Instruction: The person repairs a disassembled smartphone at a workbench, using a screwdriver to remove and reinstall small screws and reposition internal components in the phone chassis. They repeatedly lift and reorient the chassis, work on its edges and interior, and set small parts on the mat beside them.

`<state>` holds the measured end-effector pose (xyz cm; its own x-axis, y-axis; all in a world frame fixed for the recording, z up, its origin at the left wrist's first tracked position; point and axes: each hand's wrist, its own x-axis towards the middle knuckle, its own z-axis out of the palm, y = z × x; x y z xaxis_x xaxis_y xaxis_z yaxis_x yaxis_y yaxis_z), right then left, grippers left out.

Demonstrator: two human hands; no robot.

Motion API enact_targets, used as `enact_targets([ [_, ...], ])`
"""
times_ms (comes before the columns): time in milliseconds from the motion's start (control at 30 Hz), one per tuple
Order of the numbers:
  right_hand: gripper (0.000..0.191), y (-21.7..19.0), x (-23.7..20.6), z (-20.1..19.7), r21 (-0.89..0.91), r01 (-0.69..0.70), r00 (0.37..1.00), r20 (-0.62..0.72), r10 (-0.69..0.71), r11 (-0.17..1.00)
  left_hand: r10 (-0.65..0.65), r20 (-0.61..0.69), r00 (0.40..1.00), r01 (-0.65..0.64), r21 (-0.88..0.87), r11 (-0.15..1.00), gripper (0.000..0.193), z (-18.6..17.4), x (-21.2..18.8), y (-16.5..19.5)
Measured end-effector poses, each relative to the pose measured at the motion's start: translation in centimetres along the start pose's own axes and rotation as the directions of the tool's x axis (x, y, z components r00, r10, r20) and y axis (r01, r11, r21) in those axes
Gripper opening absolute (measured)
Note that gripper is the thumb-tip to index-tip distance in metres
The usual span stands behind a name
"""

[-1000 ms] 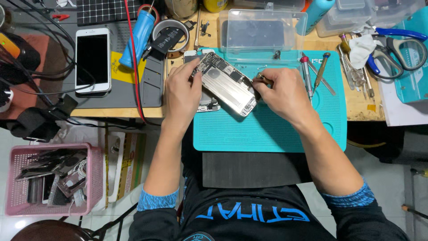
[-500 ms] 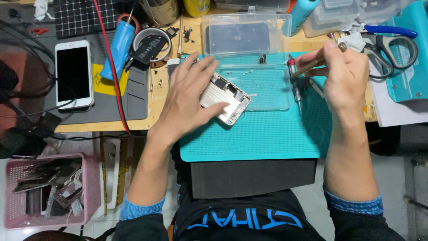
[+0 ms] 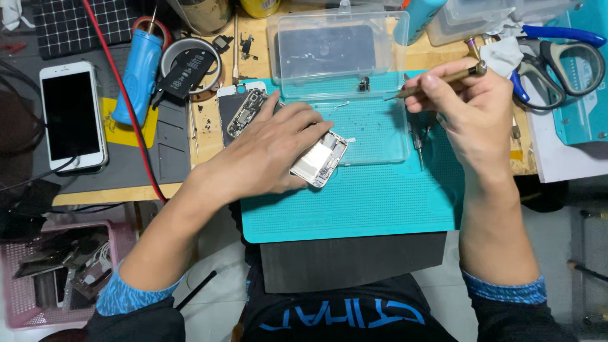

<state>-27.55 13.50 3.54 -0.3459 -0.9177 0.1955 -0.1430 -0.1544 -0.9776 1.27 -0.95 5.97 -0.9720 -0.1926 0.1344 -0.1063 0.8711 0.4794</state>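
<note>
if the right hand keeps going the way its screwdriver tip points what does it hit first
Probably the clear plastic box: the screwdriver in the right hand points left at its corner, though height above it is unclear.

A white smartphone [image 3: 71, 116] lies near the surface's left edge, its tall rectangular screen black. A clear plastic box [image 3: 339, 50] stands open at the far edge, a dark rectangular panel inside. A black battery with a white label [image 3: 187, 75] lies between them

Mostly hidden under the left hand [image 3: 269, 152]: opened phone [image 3: 320, 158]. Cut off by the frame edges: pink basket [image 3: 38, 278], scissors [image 3: 557, 57], shoulders.
</note>
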Motion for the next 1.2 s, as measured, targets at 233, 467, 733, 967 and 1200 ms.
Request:
enact_targets([
  [233,0.025,-0.7,1.4,0.4,-0.083,-0.138,0.989,-0.071,0.132,0.987,0.035,-0.094,0.995,-0.037,-0.019,0.999,0.087,1.5,0.3,0.7],
  [467,0.026,-0.8,4.1,1.8,-0.762,0.196,0.980,0.172,-0.099,0.617,0.006,-0.172,0.985,-0.003,0.016,1.000,0.097,3.3,0.8,2.1],
  [733,0.028,-0.3,5.2,1.2,-0.771,0.238,0.969,0.233,-0.086,0.591,-0.120,-0.501,0.857,0.117,-0.038,0.992,0.091,0.2,-3.5,-0.8],
  [967,0.032,-0.1,6.0,2.2,-0.729,0.362,0.923,0.366,-0.117,0.581,-0.652,-0.324,0.685,0.495,-0.451,0.743,0.066,0.0,-5.1,-1.6],
  [1200,0.039,-0.3,6.9,2.8,-0.760,0.361,0.905,0.426,-0.004,0.541,-0.685,-0.245,0.686,0.580,-0.384,0.719,0.078,0.9,-4.1,-1.6],
])
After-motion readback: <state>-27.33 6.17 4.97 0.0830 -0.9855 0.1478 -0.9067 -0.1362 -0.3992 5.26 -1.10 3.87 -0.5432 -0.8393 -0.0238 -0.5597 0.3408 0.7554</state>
